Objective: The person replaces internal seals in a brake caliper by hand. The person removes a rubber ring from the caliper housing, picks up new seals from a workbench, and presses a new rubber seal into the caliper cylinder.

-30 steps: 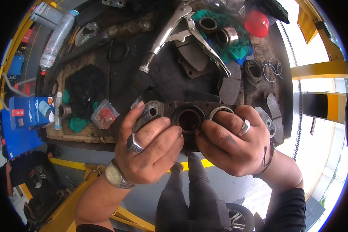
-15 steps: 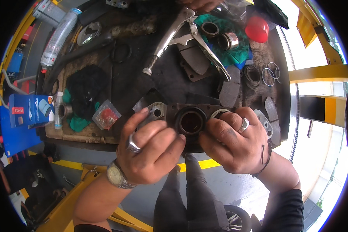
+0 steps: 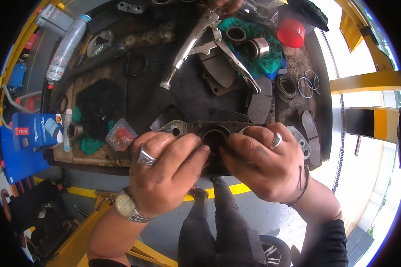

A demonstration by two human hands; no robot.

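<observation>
My left hand (image 3: 165, 171) is closed on the left part of a dark metal caliper body (image 3: 196, 127) at the table's front edge, fingertips beside its central round bore (image 3: 214, 139) with a black rim. My right hand (image 3: 265, 167) grips the right part, fingers curled, fingertips at the same bore and over a paler ringed bore mostly hidden beneath them. A pale metal bracket (image 3: 174, 127) with a hole shows just left of the bore, above my left fingers.
On the table (image 3: 160, 107) lie locking pliers (image 3: 187, 53), brake pads (image 3: 260, 100), pistons on green cloth (image 3: 258, 48), spray can (image 3: 69, 46), blue box (image 3: 38, 131), small bag (image 3: 120, 133). Another person's hand (image 3: 227, 5) is at the top; a person (image 3: 35, 204) is lower left.
My left index finger has come down and curled over the part; my right fingertips have shifted left onto the central bore. Another person's hand has appeared at the top by the pliers.
</observation>
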